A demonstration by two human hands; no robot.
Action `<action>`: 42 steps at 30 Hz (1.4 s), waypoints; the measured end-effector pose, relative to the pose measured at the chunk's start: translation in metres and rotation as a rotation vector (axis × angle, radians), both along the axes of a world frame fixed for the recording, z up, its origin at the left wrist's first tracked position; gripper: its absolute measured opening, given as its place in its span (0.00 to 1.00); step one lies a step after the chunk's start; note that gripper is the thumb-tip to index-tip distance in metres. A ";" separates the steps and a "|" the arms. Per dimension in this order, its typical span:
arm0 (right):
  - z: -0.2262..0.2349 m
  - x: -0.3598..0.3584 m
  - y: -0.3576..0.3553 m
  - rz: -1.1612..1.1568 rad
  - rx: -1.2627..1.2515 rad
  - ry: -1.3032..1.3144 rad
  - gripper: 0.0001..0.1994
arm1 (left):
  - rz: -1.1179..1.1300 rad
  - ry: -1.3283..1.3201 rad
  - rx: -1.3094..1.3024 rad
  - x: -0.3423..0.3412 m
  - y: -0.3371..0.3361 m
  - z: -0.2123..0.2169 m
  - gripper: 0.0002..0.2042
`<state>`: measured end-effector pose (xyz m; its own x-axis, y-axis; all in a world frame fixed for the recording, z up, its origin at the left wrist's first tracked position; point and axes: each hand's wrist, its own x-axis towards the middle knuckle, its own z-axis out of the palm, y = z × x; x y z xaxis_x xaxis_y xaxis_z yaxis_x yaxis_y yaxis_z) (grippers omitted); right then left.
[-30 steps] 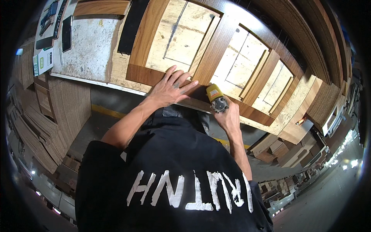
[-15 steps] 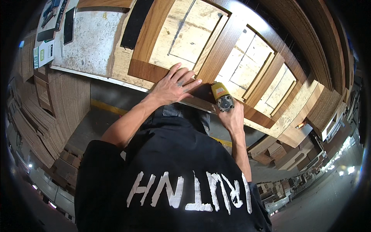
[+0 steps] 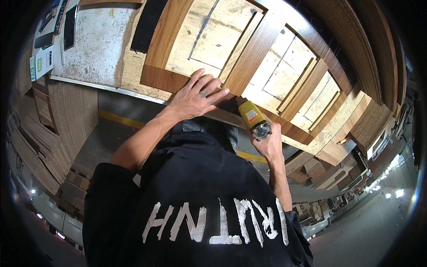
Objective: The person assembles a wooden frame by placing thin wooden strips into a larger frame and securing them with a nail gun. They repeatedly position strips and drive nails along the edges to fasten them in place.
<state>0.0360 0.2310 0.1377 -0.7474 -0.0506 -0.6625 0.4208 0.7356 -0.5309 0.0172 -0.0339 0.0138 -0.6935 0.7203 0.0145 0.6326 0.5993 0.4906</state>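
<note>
A brown wooden frame (image 3: 164, 80) with several openings lies flat on the workbench. My left hand (image 3: 193, 99) rests on its near rail, palm down, fingers spread and holding nothing. My right hand (image 3: 269, 143) is wrapped round a yellow nail gun (image 3: 250, 113) with a dark rear cap; most of its grip is hidden below the body. The gun's nose points at the near rail, close to a crossbar joint and just right of my left fingertips. Whether the nose touches the wood, I cannot tell. A pale wooden strip (image 3: 242, 49) runs along that crossbar.
The pale, stained workbench (image 3: 102, 49) carries a black strip (image 3: 151, 26) and a phone (image 3: 70, 27) toward the left. Brown panels (image 3: 78, 111) are stacked beside the bench on the left. Long brown boards (image 3: 373, 49) rise along the far right.
The nail gun has drawn slightly toward me and tilted, so more of its body shows. My left hand stays on the frame. The whole view has shifted a little.
</note>
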 end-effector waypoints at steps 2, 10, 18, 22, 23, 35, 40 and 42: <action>0.001 0.000 -0.005 0.044 0.012 -0.004 0.18 | -0.003 -0.001 -0.006 -0.001 0.000 0.000 0.39; -0.011 0.008 -0.011 0.009 0.005 0.018 0.20 | 0.000 -0.018 0.000 0.000 0.000 -0.001 0.40; -0.011 0.007 -0.018 0.008 0.042 0.009 0.21 | 0.006 -0.033 0.015 0.001 0.000 -0.005 0.40; -0.010 0.005 -0.021 0.049 0.100 -0.002 0.19 | 0.008 -0.013 0.028 -0.001 -0.001 -0.002 0.36; -0.010 0.006 -0.022 0.062 0.116 -0.003 0.19 | 0.012 -0.008 0.028 -0.001 -0.001 -0.003 0.37; -0.006 0.002 -0.026 0.048 0.091 -0.024 0.18 | 0.004 0.006 0.046 0.002 -0.005 -0.008 0.37; 0.001 0.003 -0.027 0.045 0.068 0.006 0.17 | 0.004 0.006 0.055 0.002 -0.005 -0.010 0.36; 0.005 0.006 -0.026 0.029 0.071 0.008 0.17 | 0.005 -0.003 0.055 0.001 -0.005 -0.008 0.36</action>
<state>0.0422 0.2051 0.1429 -0.7512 -0.0251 -0.6595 0.3950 0.7834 -0.4798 0.0186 -0.0391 0.0060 -0.6973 0.7149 0.0520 0.6281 0.5744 0.5249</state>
